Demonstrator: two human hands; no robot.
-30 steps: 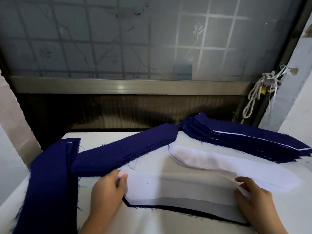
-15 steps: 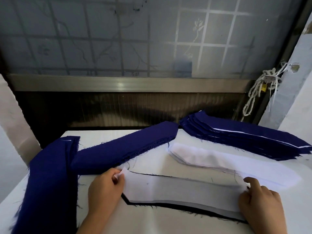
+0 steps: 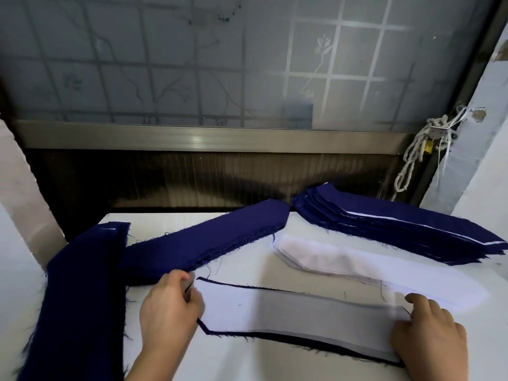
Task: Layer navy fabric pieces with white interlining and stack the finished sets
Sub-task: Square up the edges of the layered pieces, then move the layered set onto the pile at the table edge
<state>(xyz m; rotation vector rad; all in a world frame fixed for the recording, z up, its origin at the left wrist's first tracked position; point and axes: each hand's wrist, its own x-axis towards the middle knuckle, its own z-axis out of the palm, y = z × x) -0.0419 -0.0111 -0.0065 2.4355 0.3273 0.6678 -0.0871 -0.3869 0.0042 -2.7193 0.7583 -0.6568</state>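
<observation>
A white interlining piece (image 3: pixel 297 312) lies flat over a navy fabric piece (image 3: pixel 316 345), whose dark edge shows around it. My left hand (image 3: pixel 170 306) pinches the left end of this set. My right hand (image 3: pixel 428 331) presses on its right end. Behind it sits a pile of white interlining (image 3: pixel 357 268). At the back right lies a stack of finished navy sets (image 3: pixel 398 229) with white edges showing. A thick pile of navy pieces (image 3: pixel 203 243) lies across the middle left.
The white table (image 3: pixel 247 364) ends at its far edge against a dark panel under a frosted window. Another navy pile (image 3: pixel 79 298) runs down the left side. A knotted white rope (image 3: pixel 417 149) hangs at the right by a wall.
The white interlining has come down from a raised, loose hold and now lies flat on the navy piece. Both hands shifted slightly to its ends.
</observation>
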